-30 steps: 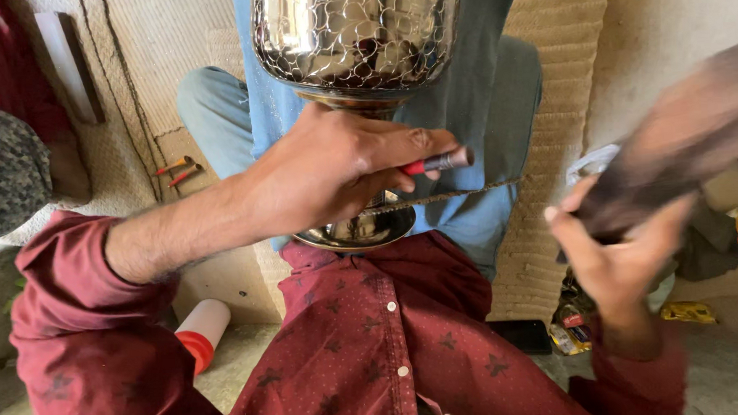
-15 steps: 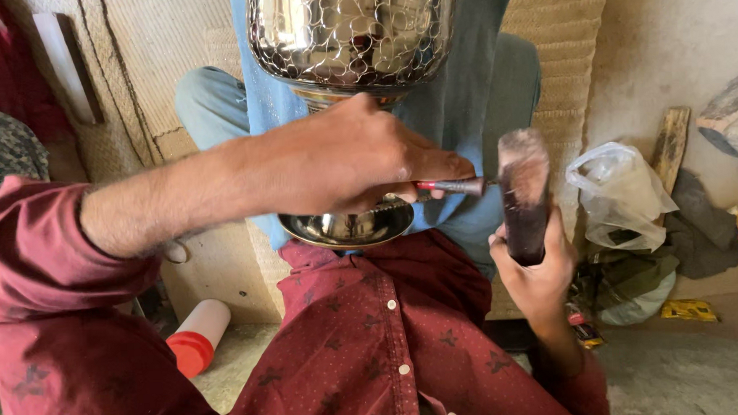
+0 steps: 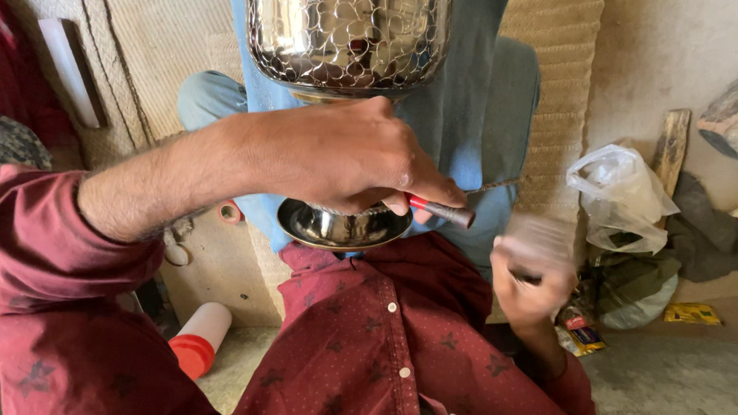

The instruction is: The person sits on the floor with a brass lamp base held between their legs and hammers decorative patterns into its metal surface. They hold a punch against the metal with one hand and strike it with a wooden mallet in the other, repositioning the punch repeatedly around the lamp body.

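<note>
A shiny metal vessel (image 3: 351, 31) with a hammered, scale-like pattern stands in front of me, its round foot (image 3: 345, 227) resting near my lap. My left hand (image 3: 341, 154) reaches across the vessel's neck and grips a thin chisel with a red band (image 3: 441, 211), its tip pointing right. My right hand (image 3: 530, 271) is lower right, blurred by motion, closed around a dark hammer handle that barely shows.
Another person in blue clothes (image 3: 473, 109) sits behind the vessel on a woven mat (image 3: 560, 79). A white tube with a red cap (image 3: 197, 338) lies at lower left. A plastic bag (image 3: 621, 198), cloths and wrappers clutter the right floor.
My right hand, raised high with the hammer a second ago, has swung down to below the chisel's end. My left hand has stayed on the chisel at the vessel's neck.
</note>
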